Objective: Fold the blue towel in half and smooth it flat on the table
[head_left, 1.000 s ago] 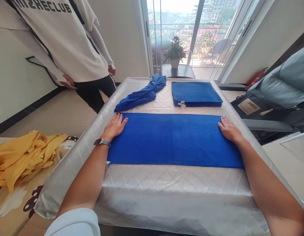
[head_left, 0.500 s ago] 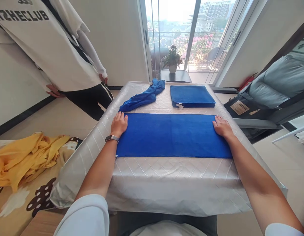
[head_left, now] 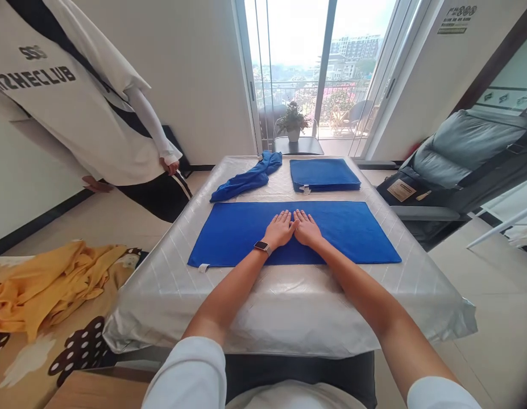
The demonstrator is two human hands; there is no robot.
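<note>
A blue towel (head_left: 352,233) lies spread flat and wide across the table, with a small white tag at its near left corner. My left hand (head_left: 280,228), with a watch on its wrist, rests palm down on the middle of the towel, fingers stretched out. Right beside it, my right hand (head_left: 306,227) lies flat too, the thumbs meeting. Beyond the towel, a stack of folded blue towels (head_left: 325,173) sits at the right. Left of the stack is a crumpled blue towel (head_left: 248,177).
A silvery cloth covers the table (head_left: 229,295). At the left stands another person (head_left: 88,125), arms down. Yellow fabric (head_left: 54,284) is heaped at the lower left. A grey recliner (head_left: 451,165) is at the right. Behind the table, a chair (head_left: 299,146) bears a potted plant (head_left: 293,122).
Both my hands have moved inward from the towel's left and right ends to its middle, staying flat. The view has tilted up slightly.
</note>
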